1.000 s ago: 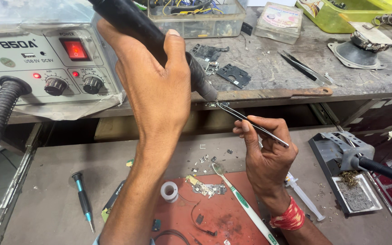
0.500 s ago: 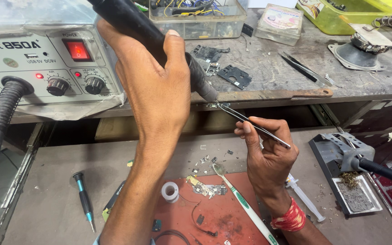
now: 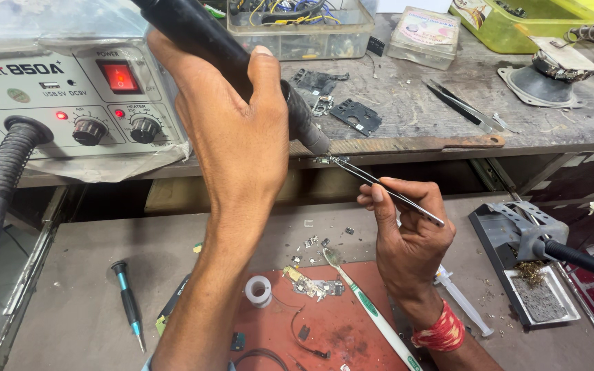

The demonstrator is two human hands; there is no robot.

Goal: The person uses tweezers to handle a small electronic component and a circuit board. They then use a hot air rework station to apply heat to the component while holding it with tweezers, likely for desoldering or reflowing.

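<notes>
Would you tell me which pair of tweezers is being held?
The silver tweezers pinched in the right hand, tips by the nozzle; the black pair lies untouched on the upper bench.

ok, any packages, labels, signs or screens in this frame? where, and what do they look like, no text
Station panel: upper left, grey box front, dark lettering, lit red switch, two black knobs.
Small box: top centre-right on shelf, flat, clear, pinkish printed lid.
Green tray: top right, yellow-green plastic, printed sticker at its corner.
No screens or signs.
</notes>
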